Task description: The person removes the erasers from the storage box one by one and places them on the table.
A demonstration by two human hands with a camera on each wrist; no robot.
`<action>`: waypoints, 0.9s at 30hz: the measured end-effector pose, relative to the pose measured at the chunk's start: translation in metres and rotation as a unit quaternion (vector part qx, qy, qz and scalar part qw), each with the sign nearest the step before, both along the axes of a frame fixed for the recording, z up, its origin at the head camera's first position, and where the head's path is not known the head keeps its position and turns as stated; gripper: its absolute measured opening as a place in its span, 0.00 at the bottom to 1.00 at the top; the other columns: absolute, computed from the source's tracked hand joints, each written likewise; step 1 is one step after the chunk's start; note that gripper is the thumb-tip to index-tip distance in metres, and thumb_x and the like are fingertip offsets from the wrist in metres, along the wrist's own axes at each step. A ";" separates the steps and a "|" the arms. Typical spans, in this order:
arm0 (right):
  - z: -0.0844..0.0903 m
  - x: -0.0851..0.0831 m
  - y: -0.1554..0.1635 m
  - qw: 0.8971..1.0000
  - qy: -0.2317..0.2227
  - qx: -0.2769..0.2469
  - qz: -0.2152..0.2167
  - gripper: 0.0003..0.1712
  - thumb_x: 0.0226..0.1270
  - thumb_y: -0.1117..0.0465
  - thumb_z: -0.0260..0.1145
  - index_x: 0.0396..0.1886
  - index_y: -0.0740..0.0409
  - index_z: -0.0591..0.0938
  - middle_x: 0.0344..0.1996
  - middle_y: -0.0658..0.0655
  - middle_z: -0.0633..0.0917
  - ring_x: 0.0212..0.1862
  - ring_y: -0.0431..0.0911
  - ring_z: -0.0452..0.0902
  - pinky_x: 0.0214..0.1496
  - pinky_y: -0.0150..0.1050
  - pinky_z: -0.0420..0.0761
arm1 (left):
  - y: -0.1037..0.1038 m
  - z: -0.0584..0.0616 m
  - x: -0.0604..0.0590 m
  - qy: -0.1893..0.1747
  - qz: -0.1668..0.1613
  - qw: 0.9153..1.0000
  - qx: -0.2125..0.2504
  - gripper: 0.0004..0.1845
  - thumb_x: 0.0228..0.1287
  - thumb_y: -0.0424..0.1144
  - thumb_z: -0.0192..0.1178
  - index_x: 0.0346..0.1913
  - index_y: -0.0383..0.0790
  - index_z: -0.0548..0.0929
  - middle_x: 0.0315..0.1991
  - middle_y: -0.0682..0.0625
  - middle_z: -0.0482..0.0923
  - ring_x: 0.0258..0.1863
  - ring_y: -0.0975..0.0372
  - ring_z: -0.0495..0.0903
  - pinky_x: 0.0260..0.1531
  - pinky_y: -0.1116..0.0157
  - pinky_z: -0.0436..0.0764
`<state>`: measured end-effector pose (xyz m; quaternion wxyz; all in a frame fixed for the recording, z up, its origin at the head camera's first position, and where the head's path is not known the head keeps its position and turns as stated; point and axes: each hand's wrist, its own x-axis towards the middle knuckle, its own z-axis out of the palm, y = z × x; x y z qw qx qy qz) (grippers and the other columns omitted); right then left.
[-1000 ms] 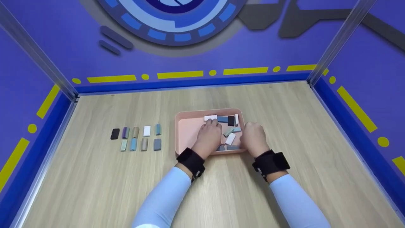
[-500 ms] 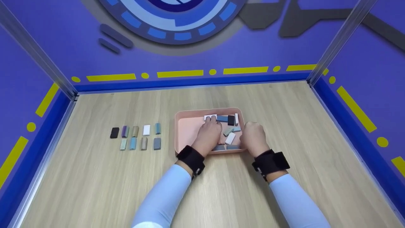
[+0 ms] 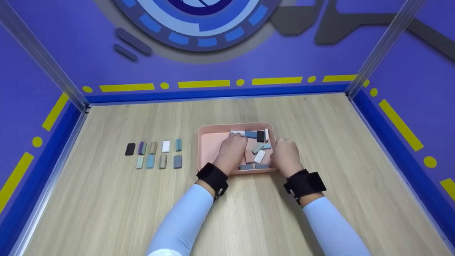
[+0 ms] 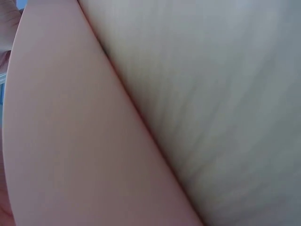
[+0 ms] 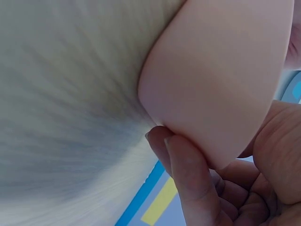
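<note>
In the head view, a pink rectangular tray (image 3: 209, 151) stands on the wooden table. My right hand (image 3: 285, 155) grips its right side; the right wrist view shows the thumb and fingers (image 5: 188, 165) pinching the tray wall (image 5: 216, 80). Inside the tray, my left hand (image 3: 231, 151) reaches down, fingertips close to a white block (image 3: 239, 132) by the far wall. What lies under that palm is hidden, and the tray wall (image 4: 70, 117) fills much of the left wrist view. Beside the thumb side lies a pinkish block (image 3: 249, 156). Another white block (image 3: 260, 156) rests slanted to its right.
More small blocks in the tray include a black block (image 3: 260, 136) and a blue-grey block (image 3: 251, 134). Left of the tray, several small blocks lie in two rows, among them a black block (image 3: 130, 149) and a grey block (image 3: 177, 162). Purple walls (image 3: 227, 71) enclose the table.
My left hand has shifted slightly left and its fingers have drawn back from the white block, uncovering the pinkish block. The right hand keeps its grip on the tray.
</note>
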<state>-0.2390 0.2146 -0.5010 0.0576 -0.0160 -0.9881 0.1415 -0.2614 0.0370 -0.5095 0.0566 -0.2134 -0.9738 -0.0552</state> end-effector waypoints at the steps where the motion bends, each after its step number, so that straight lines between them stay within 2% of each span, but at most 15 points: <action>1: 0.000 0.000 0.000 1.000 -0.002 -0.001 0.000 0.12 0.43 0.68 0.64 0.30 0.70 0.82 0.27 0.67 0.83 0.32 0.57 0.80 0.32 0.49 0.78 | -0.001 0.000 0.000 0.000 0.004 1.000 -0.001 0.13 0.62 0.27 0.51 0.43 0.42 0.83 0.39 0.46 0.80 0.40 0.55 0.76 0.34 0.60 0.81; 10: -0.002 0.001 -0.001 1.000 -0.005 -0.002 0.003 0.13 0.42 0.67 0.66 0.30 0.70 0.81 0.28 0.67 0.83 0.32 0.58 0.80 0.34 0.50 0.78 | -0.004 -0.002 0.004 0.006 0.013 1.000 0.002 0.12 0.61 0.25 0.49 0.37 0.40 0.83 0.35 0.46 0.83 0.37 0.53 0.81 0.31 0.58 0.82; 13: -0.002 0.002 0.000 1.000 0.000 -0.001 0.006 0.12 0.42 0.67 0.64 0.29 0.70 0.82 0.27 0.67 0.83 0.31 0.57 0.80 0.32 0.50 0.77 | -0.006 0.000 0.005 -0.008 0.009 1.000 0.016 0.11 0.61 0.26 0.50 0.35 0.40 0.82 0.34 0.46 0.83 0.36 0.54 0.81 0.33 0.57 0.81; 16: -0.001 0.001 0.000 1.000 -0.004 -0.003 0.006 0.12 0.41 0.68 0.64 0.29 0.70 0.82 0.26 0.66 0.83 0.30 0.56 0.79 0.32 0.49 0.77 | -0.011 0.001 0.007 -0.025 -0.005 1.000 0.016 0.11 0.61 0.26 0.49 0.34 0.40 0.82 0.34 0.46 0.83 0.36 0.55 0.81 0.35 0.58 0.80; 19: 0.000 0.001 0.000 1.000 -0.009 -0.003 0.003 0.12 0.42 0.68 0.64 0.30 0.70 0.82 0.27 0.66 0.83 0.31 0.55 0.79 0.32 0.49 0.77 | -0.019 0.003 0.008 -0.036 -0.030 0.999 0.023 0.12 0.60 0.25 0.49 0.33 0.41 0.82 0.31 0.47 0.81 0.33 0.57 0.79 0.34 0.60 0.79; 23: 0.002 0.001 -0.001 1.000 -0.011 0.000 -0.004 0.13 0.43 0.67 0.65 0.32 0.70 0.82 0.28 0.66 0.83 0.32 0.54 0.79 0.32 0.48 0.77 | -0.034 0.007 0.011 -0.063 -0.054 0.994 0.071 0.10 0.61 0.28 0.51 0.30 0.42 0.82 0.27 0.51 0.79 0.29 0.61 0.75 0.33 0.62 0.76; 27: 0.002 0.000 0.000 1.000 -0.007 -0.001 -0.002 0.13 0.43 0.68 0.64 0.32 0.70 0.81 0.28 0.67 0.83 0.31 0.55 0.79 0.32 0.48 0.77 | -0.055 0.018 0.015 -0.088 -0.043 0.986 0.136 0.07 0.62 0.32 0.57 0.40 0.43 0.83 0.35 0.52 0.81 0.36 0.63 0.77 0.42 0.64 0.77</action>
